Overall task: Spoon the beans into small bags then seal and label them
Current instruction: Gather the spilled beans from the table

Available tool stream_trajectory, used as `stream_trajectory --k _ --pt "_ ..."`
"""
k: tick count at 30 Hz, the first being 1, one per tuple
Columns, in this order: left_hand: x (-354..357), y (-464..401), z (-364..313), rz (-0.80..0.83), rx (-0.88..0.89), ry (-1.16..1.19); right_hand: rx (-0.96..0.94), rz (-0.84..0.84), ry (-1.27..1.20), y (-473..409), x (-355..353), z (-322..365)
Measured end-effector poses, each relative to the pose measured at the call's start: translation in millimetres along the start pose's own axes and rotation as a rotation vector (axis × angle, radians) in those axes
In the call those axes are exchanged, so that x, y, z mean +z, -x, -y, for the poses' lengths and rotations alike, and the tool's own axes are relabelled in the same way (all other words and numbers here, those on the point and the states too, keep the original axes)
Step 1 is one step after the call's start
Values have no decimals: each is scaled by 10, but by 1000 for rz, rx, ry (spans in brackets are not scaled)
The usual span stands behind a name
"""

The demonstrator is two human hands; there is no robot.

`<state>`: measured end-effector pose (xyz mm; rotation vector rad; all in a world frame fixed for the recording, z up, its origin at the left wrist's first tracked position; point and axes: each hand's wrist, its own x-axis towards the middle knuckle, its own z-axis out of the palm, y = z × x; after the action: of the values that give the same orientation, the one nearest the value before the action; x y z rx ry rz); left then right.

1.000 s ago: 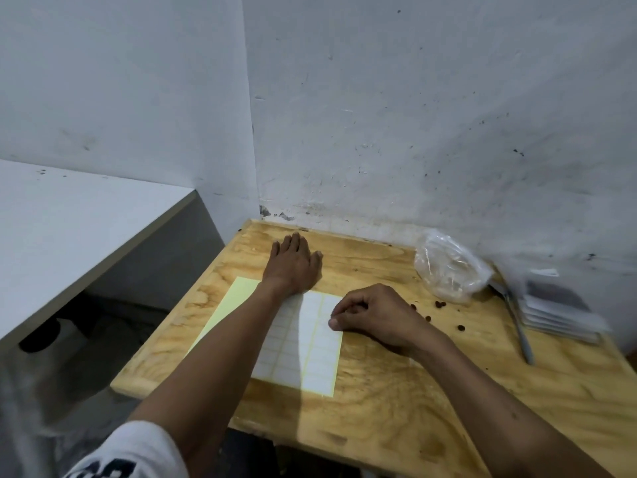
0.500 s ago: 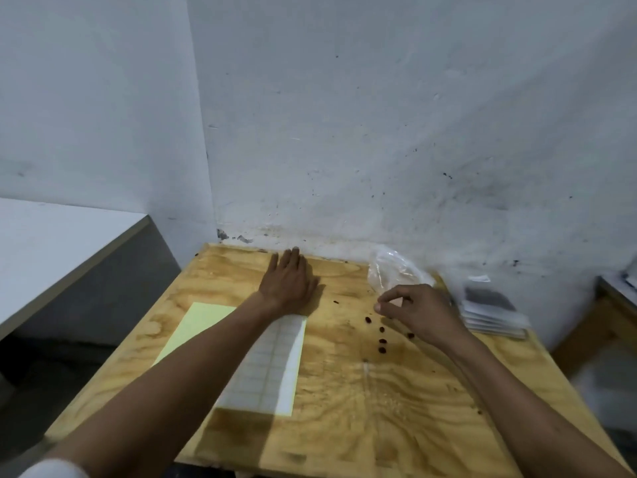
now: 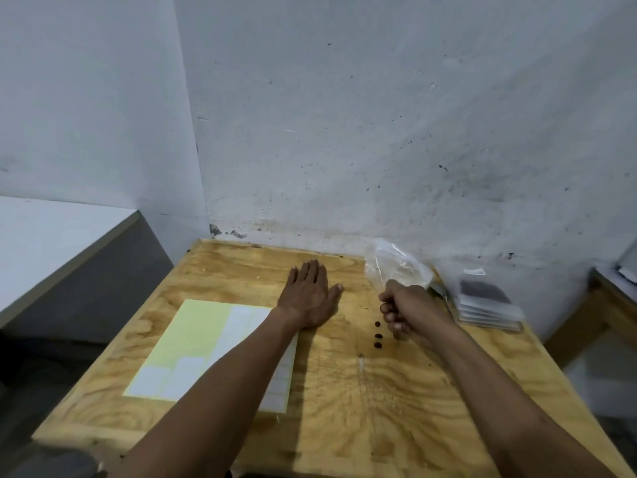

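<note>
Head view: left hand [image 3: 310, 294] flat on counter [image 3: 344, 391]; right hand [image 3: 401, 305] clenched, contents unclear; filled bags [image 3: 486, 305] stacked beyond it, labelling apparently underway.

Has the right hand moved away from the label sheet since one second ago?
Yes. The right hand left the label sheet and went right, past the loose beans, toward the clear plastic bag near the wall.
</note>
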<state>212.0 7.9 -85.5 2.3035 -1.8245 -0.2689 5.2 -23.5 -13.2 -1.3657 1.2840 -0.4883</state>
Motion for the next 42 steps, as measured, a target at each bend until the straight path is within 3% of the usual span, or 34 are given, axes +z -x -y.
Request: stream_trajectory --k 3,8,16,18,22,25,29,34,40,42 --pt "0 -2 11 6 6 -8 -23 -27 -19 63 -116 -2" --pt "-14 12 0 4 7 -14 -421 -62 356 187 -153 -228" --pt "-26 27 -6 2 1 -6 -418 -116 490 123 -76 -373" --pt "-23 33 -6 -2 6 -5 -337 -61 313 142 -79 -333" --pt "-15 30 0 -9 3 -10 1 143 -325 192 -138 -182" --pt "-14 24 5 -5 7 -16 71 150 -446 244 -155 -129" --pt "1 14 16 -14 6 -16 -178 -26 43 318 -151 -232" --pt "-1 9 11 -20 0 -25 -407 -87 439 349 -94 -414" --pt "-14 28 1 -16 -2 -20 -385 -142 502 320 -16 -383" --pt "-16 36 -7 -17 -2 -18 -309 -95 343 317 -6 -364"
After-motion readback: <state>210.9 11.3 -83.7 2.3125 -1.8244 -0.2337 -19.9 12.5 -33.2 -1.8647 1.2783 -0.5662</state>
